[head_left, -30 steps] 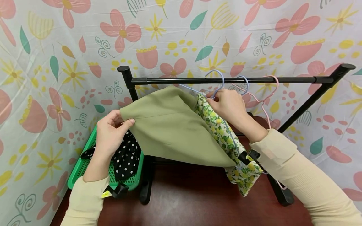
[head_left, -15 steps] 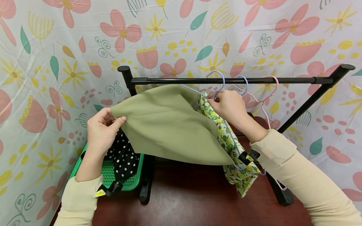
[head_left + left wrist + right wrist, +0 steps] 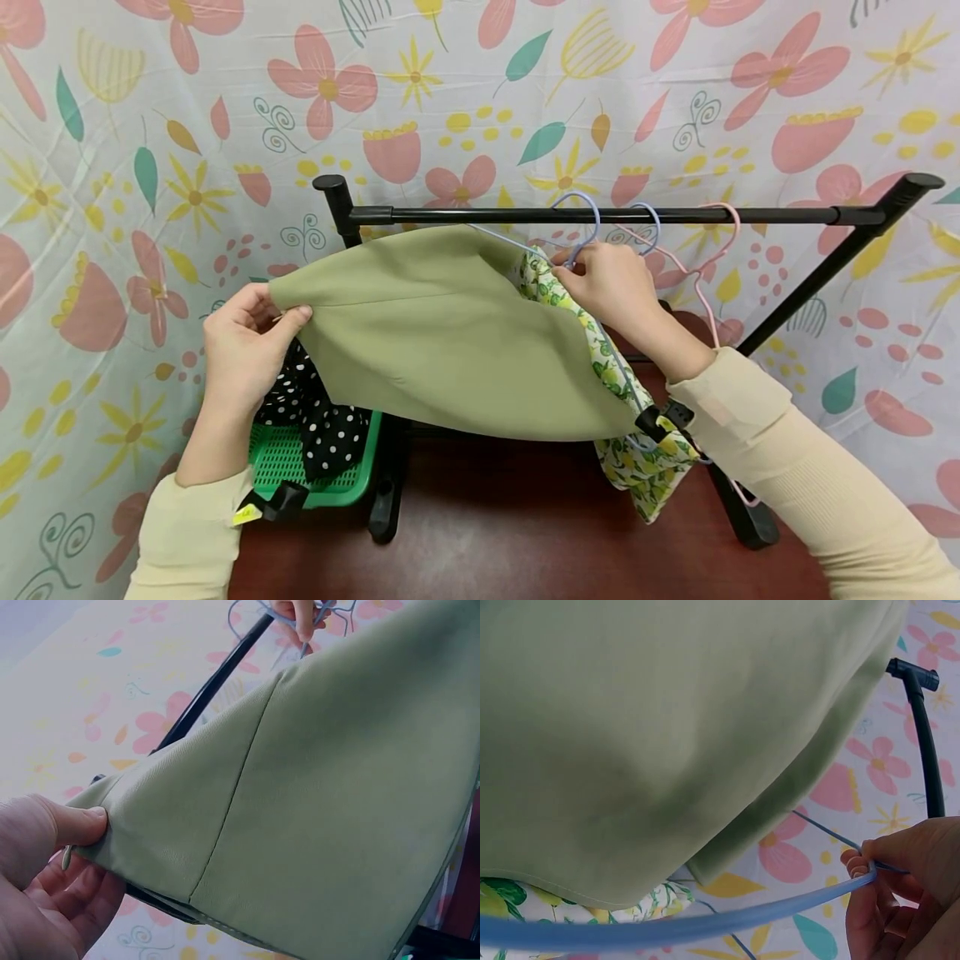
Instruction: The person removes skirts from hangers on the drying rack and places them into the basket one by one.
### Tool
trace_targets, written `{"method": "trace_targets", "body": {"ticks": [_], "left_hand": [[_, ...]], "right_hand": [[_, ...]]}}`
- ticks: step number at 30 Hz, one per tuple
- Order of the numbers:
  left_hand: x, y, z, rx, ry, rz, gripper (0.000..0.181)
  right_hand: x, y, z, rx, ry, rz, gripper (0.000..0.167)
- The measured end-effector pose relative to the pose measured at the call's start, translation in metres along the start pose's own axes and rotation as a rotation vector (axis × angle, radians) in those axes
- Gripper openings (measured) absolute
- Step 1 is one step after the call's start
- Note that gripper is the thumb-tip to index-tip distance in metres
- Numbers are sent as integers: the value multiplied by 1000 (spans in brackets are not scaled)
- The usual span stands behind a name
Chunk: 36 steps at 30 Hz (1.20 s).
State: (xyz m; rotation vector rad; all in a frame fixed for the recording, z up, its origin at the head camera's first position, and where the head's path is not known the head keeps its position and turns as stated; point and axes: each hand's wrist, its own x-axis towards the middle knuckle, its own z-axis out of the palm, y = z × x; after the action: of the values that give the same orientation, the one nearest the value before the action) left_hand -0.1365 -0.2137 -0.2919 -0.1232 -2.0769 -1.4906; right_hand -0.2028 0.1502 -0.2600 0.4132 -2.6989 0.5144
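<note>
An olive-green skirt [image 3: 442, 350] is stretched out sideways below the rail in the head view. My left hand [image 3: 243, 342] pinches its left edge between thumb and fingers; a small zipper pull [image 3: 67, 858] dangles there in the left wrist view. With its fingertips my right hand [image 3: 611, 279] pinches a blue hanger [image 3: 581, 242] at the neck, just under its hook, which is over the rail. One arm of this hanger runs left to the skirt, and its far end is hidden by the cloth. Beside the skirt hangs a lemon-print garment [image 3: 652, 475], partly covered by it.
The black rack's rail [image 3: 465, 215] crosses behind the hands. Another blue hanger hook [image 3: 651, 225] and a pink hanger [image 3: 701, 275] are on it at right. A green basket [image 3: 348, 492] with a black polka-dot cloth [image 3: 333, 433] stands at lower left, on a dark red surface [image 3: 510, 517].
My left hand has moved left, drawing the skirt's edge with it and spreading the cloth wider. My right hand has stayed almost still at the hanger's neck.
</note>
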Motion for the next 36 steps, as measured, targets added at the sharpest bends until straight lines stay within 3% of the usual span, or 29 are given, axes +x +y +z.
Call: {"method": "trace_targets", "body": {"ticks": [5,9,19,27,36], "left_hand": [[4,3,-6,-10,40,11,14],[8,5,-10,-29,70,9,14],[15,10,-16,-192,122,33,14],[19,18,-26,-254,193,-44,16],[24,21,-35,-285,230,-74,17]], "right_hand": [[0,1,1,-11,7,3,36],[-1,1,2,-8,16,-9,29],[-1,0,1,21,24,-44,22],[-4,-3,0,-3,44,-58,42],[-5,-4,-1,-9,42,-56,34]]}}
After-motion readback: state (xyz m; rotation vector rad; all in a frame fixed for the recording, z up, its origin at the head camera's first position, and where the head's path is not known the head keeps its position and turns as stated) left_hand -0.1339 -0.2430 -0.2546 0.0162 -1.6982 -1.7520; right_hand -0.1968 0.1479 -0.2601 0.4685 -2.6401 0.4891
